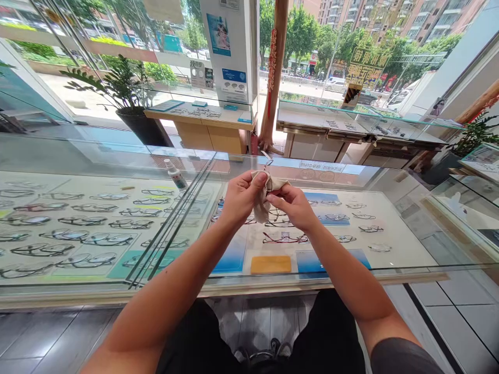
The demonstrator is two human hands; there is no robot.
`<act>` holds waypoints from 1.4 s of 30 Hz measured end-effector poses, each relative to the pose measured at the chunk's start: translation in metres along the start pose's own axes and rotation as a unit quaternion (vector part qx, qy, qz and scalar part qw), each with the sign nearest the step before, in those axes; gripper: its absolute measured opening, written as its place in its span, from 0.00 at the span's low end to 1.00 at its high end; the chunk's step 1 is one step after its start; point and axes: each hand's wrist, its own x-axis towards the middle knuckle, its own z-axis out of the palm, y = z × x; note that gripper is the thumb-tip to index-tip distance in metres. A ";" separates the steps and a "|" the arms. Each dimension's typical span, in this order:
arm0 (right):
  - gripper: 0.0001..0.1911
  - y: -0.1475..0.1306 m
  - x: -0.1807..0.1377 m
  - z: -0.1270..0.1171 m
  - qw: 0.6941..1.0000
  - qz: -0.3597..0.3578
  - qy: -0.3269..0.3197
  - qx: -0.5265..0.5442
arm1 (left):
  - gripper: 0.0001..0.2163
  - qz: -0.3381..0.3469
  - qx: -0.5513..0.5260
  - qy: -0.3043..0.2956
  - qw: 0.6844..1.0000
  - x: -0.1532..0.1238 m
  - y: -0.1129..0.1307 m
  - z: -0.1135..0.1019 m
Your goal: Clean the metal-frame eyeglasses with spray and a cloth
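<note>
Both hands meet over the glass counter, around a crumpled beige cleaning cloth (262, 210). My left hand (240, 196) is closed on the cloth, its thumb pressed on top. My right hand (293, 206) is closed too, its fingers pinched at the cloth's right side on what looks like part of a pair of glasses. A thin piece of these glasses (267, 160) sticks up beyond the cloth; most of the frame is hidden by cloth and fingers. Below, inside the case, lies a red-framed pair of glasses (286, 238).
A white spray bottle (175, 175) stands on the counter to the left. Inside the glass display case (405, 244) are rows of eyeglasses and an orange-yellow block (271, 265). Beyond stand a wooden post (273, 78), a potted plant (134, 111) and more display cabinets (212, 136).
</note>
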 end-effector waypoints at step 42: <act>0.20 -0.008 0.003 -0.004 0.992 0.039 -0.003 0.122 | 0.22 -0.029 -0.033 -0.177 0.983 0.008 0.011 -0.019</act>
